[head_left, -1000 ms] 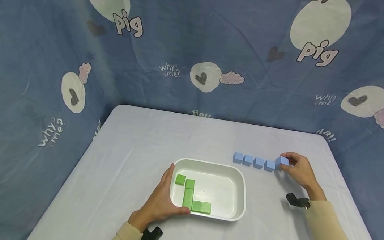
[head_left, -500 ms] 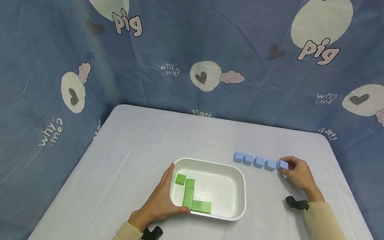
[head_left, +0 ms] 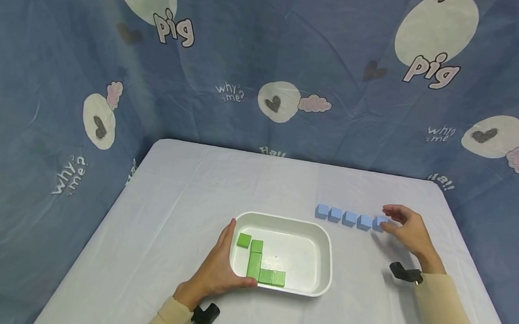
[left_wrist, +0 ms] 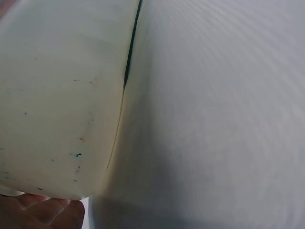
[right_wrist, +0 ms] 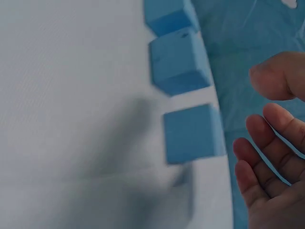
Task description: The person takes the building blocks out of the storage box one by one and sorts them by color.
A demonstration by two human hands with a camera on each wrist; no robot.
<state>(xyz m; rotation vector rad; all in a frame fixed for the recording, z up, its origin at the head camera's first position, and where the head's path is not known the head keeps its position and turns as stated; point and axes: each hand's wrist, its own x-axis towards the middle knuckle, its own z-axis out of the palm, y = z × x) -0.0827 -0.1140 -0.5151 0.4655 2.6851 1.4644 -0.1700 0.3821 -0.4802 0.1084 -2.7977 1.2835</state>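
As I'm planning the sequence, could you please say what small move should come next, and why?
Probably draw the right hand back from the end blue block: its thumb and fingers are apart, and the block appears to rest on the table, ungripped.

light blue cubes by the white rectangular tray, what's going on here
A person's left hand holds the left end of a white, rounded-rectangular, plastic-looking tray with small green blocks inside. Five light-blue cubes stand in a row on the white tabletop. The right hand is at the right-end cube, fingers open, not gripping it.
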